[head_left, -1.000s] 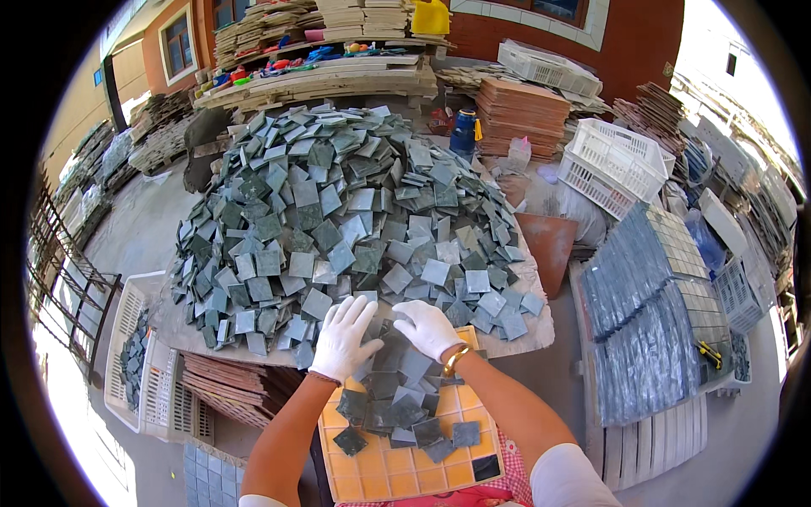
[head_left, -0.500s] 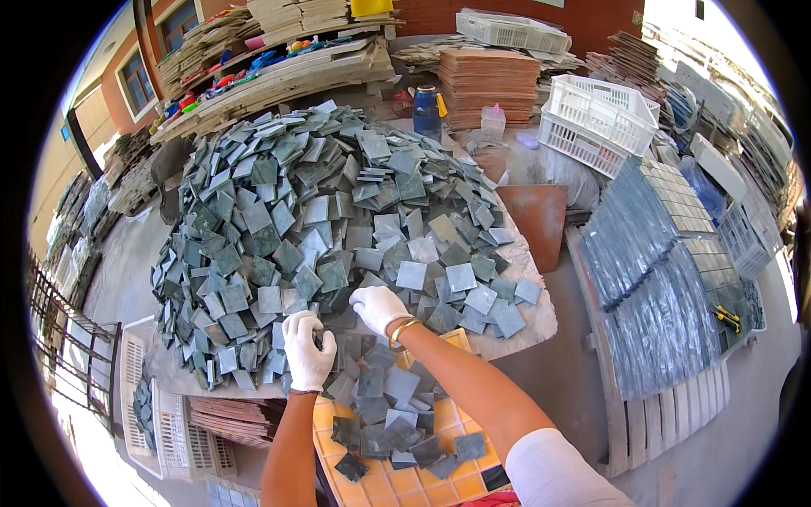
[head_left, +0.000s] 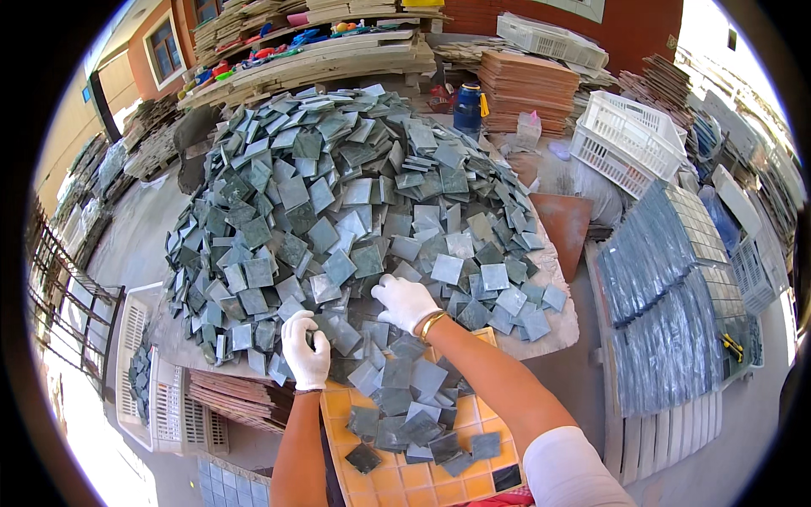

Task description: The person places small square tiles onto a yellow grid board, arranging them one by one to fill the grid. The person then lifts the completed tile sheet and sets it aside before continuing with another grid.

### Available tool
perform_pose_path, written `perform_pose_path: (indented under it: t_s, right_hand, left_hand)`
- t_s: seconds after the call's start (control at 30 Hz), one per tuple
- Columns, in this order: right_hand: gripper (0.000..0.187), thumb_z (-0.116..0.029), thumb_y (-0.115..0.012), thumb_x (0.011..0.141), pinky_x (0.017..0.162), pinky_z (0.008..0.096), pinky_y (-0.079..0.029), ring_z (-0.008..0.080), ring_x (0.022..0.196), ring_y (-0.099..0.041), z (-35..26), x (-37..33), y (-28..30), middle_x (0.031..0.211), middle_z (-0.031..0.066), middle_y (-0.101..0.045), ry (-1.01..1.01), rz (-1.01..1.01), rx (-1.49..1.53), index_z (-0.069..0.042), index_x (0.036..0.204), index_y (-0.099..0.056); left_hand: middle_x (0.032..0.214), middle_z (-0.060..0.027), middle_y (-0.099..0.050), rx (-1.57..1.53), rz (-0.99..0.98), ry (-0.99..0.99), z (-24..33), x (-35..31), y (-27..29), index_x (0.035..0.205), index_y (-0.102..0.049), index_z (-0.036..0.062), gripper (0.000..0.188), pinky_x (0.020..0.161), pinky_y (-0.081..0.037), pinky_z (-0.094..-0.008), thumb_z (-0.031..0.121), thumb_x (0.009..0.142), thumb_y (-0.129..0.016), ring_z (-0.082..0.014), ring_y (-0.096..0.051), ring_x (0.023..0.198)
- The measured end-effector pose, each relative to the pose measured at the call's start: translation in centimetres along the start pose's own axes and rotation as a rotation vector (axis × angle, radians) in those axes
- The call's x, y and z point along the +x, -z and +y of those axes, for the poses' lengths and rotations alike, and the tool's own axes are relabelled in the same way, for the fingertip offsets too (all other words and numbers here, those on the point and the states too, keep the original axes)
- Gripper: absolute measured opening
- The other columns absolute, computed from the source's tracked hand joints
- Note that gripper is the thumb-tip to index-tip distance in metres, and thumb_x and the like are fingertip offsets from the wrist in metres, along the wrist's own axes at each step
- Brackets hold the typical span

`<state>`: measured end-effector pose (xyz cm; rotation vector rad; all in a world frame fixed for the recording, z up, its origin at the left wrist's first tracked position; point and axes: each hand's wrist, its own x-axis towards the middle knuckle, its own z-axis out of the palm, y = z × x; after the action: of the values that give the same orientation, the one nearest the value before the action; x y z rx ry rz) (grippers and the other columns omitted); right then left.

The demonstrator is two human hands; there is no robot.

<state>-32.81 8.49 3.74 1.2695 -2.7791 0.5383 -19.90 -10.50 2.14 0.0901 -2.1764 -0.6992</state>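
My gloved left hand (head_left: 306, 351) has its fingers curled around one grey-green tile; my right hand (head_left: 405, 302) lies flat-fingered on the tile heap (head_left: 338, 186). Some tiles sit on the orange tray (head_left: 405, 473); most remain on the table (head_left: 553, 317).

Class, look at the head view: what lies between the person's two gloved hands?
In the head view, loose grey-green square tiles fill the stretch between the left hand and the right hand, at the near edge of the big tile heap.

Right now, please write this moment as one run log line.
left hand: on tiles, pile edge | right hand: flat on tiles | orange grid tray: below, part covered with tiles
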Motion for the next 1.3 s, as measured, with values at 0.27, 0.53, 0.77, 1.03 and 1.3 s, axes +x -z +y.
perform_pose_path:
  t_s: [0.27, 0.53, 0.77, 1.03, 1.3]
  right_hand:
    - [0.010, -0.017, -0.056, 0.083, 0.056, 0.0341, -0.054, 0.0220, 0.072, -0.066, 1.2, 0.8, -1.1, 0.080, 0.0080, -0.062, 0.438, 0.004, -0.410, -0.008, 0.086, -0.060]
    - [0.009, -0.017, -0.055, 0.082, 0.053, 0.0308, -0.052, 0.0196, 0.065, -0.062, 0.5, 1.0, -1.8, 0.075, 0.0051, -0.056, 0.595, 0.187, -0.426, -0.008, 0.082, -0.055]
    - [0.012, -0.018, -0.058, 0.082, 0.061, 0.0360, -0.051, 0.0241, 0.075, -0.062, 0.7, 1.8, 0.7, 0.078, 0.0081, -0.055, 0.387, 0.354, -0.189, -0.010, 0.087, -0.052]
    - [0.032, -0.032, -0.071, 0.076, 0.079, 0.0427, -0.052, 0.0299, 0.094, -0.061, 0.8, 0.8, 0.3, 0.097, 0.0108, -0.062, 0.148, -0.109, -0.130, -0.012, 0.099, -0.063]
    - [0.039, -0.032, -0.079, 0.068, 0.077, 0.0422, -0.052, 0.0310, 0.093, -0.060, -0.1, 0.6, -1.5, 0.095, 0.0108, -0.062, 0.102, 0.064, -0.139, -0.010, 0.096, -0.061]
  left_hand:
    - [0.100, -0.0134, -0.063, 0.003, 0.060, 0.024, -0.2, -0.3, -0.2, 0.080, -0.055, 0.0035, 0.011, 0.087, -0.045, -0.0400, 0.000, 0.070, -0.057, -0.0334, -0.057, 0.095]
    - [0.102, -0.0145, -0.063, 0.023, 0.086, 0.002, 0.1, -0.5, 0.3, 0.085, -0.057, 0.0032, 0.015, 0.085, -0.046, -0.0412, 0.001, 0.070, -0.058, -0.0344, -0.057, 0.096]
    - [0.110, -0.0144, -0.062, 0.016, 0.036, -0.008, 0.3, -0.6, 0.6, 0.097, -0.062, 0.0025, 0.026, 0.090, -0.046, -0.0421, 0.012, 0.074, -0.067, -0.0353, -0.056, 0.104]
    - [0.105, -0.0124, -0.063, 0.016, 0.036, -0.011, 0.4, -0.4, 0.5, 0.094, -0.062, 0.0033, 0.024, 0.089, -0.046, -0.0411, 0.015, 0.074, -0.068, -0.0341, -0.056, 0.101]
    - [0.101, -0.0110, -0.063, 0.022, 0.047, -0.012, 0.5, -0.4, 0.6, 0.091, -0.061, 0.0040, 0.023, 0.087, -0.046, -0.0411, 0.012, 0.072, -0.070, -0.0331, -0.056, 0.099]
